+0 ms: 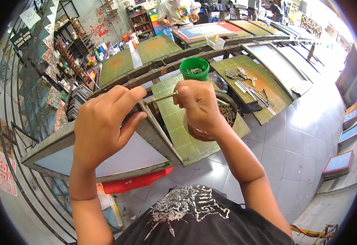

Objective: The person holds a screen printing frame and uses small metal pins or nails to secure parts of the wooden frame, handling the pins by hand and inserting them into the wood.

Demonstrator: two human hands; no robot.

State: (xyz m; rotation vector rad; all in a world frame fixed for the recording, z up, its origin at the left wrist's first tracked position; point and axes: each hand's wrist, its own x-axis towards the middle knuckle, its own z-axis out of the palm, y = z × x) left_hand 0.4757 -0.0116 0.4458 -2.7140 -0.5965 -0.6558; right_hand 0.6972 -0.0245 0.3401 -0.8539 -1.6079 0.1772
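My right hand (199, 102) is closed round one end of a thin brass-coloured metal rod (162, 97). The rod's other end meets the upper right corner of a screen-printing frame (165, 139) with a pale mesh. At that corner my left hand (105, 122) is closed, thumb and fingers gripping about the edge; its palm hides part of the frame. Under my right wrist a reddish-brown round tub (201, 134) holds many small metal pieces. Just beyond my right hand stands a green bucket (194, 76) with more metal parts inside.
Green-yellow printing boards (178, 122) line a long dark metal rail. On one to the right lie metal hinge parts (247, 76) and thin tools (264, 98). A red cloth (137, 183) hangs below the frame. Across the rail stands another person (178, 12).
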